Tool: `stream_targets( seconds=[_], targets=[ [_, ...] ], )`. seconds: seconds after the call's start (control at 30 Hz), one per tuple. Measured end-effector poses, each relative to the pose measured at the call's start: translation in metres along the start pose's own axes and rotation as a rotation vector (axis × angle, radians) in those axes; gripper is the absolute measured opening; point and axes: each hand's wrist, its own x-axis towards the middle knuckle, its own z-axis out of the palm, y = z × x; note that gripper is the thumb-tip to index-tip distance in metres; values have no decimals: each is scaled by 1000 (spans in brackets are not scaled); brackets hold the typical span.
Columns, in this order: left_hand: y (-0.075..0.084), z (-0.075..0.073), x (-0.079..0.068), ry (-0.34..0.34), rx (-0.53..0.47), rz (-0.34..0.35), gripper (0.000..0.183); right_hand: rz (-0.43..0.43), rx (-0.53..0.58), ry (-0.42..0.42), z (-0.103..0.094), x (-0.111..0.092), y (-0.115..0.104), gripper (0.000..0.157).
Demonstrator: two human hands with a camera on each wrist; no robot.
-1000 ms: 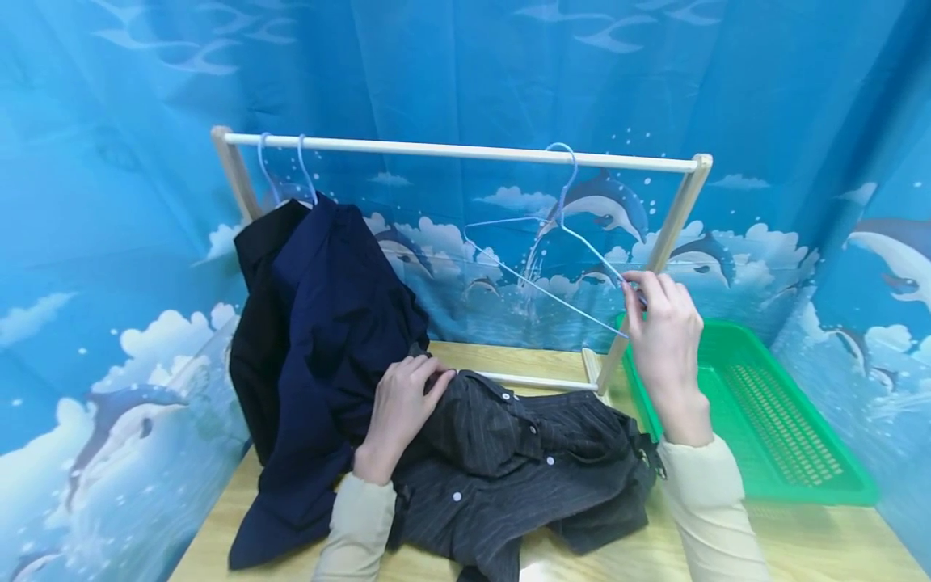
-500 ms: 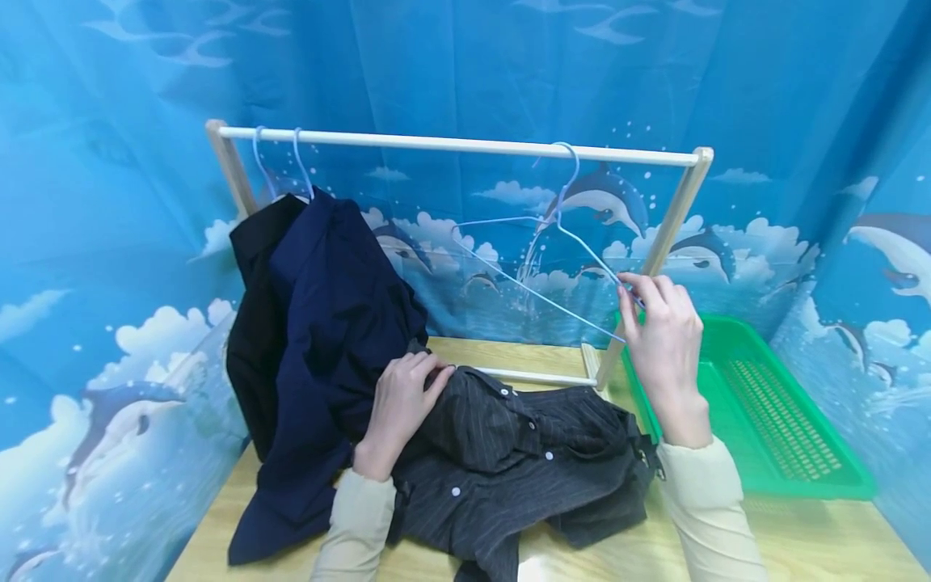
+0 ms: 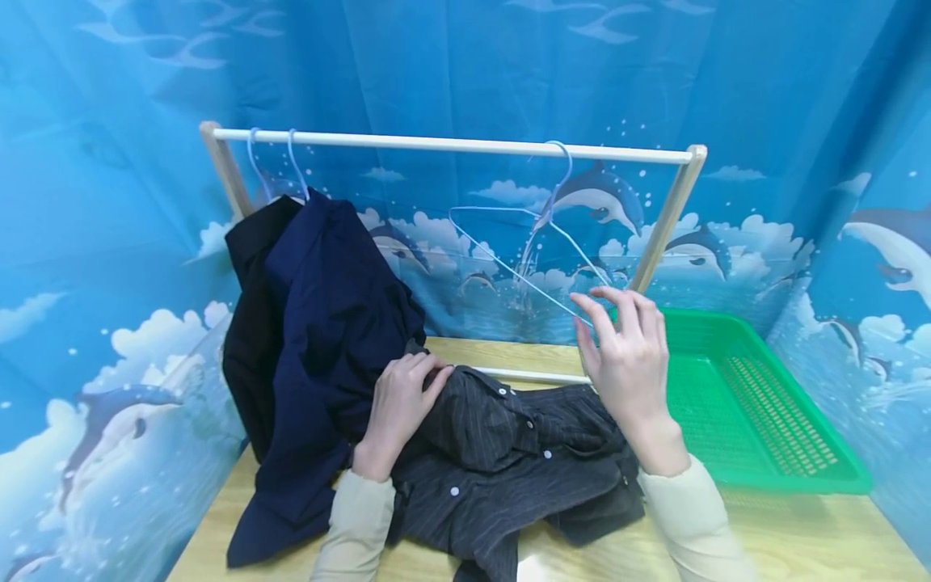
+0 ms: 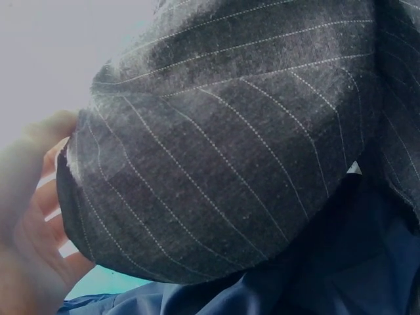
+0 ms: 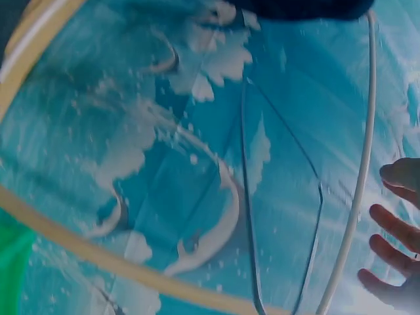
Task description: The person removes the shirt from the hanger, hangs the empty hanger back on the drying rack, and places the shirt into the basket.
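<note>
The upper edge of a dark pinstriped garment [image 3: 502, 477] is pinched by the left hand [image 3: 402, 408], thumb and fingers clamped on the cloth. From that grip the garment is spread over the table [image 3: 800, 533], mainly to the right and toward the person. The right hand [image 3: 629, 364] is held raised, its thumb and fingers apart. Near its fingertips is located the lower right corner of a wire hanger [image 3: 553, 202], which is hooked on the rail [image 3: 436, 145] above and left of this hand. A navy garment [image 3: 330, 323] and a black garment [image 3: 250, 347] are hung to the left of the left hand. A green basket [image 3: 709, 404] is placed right of the right hand.
</note>
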Motion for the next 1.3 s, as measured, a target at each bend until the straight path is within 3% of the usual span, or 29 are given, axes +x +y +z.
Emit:
stream_targets(
  seconds=[0.17, 0.3, 0.4, 0.57, 0.73, 1.0, 1.3],
  targets=[
    [0, 1, -1, 2, 1, 0, 10, -112, 108, 13, 15, -16, -22, 20],
    [1, 1, 0, -2, -1, 3, 10, -153, 178, -62, 28, -30, -38, 22],
    [2, 0, 0, -9, 5, 3, 10, -150, 211, -163, 39, -38, -49, 28],
    [7, -2, -1, 13, -1, 33, 10, -119, 201, -305, 60, -50, -65, 51],
    [24, 2, 0, 38, -51, 103, 9, -59, 178, -375, 78, -63, -74, 59],
    [47, 10, 0, 30, -112, 194, 9, 106, 230, -339, 82, -72, -68, 33],
    [38, 11, 1, 8, -89, 99, 14, 149, 253, -287, 64, -73, -51, 31]
  ],
)
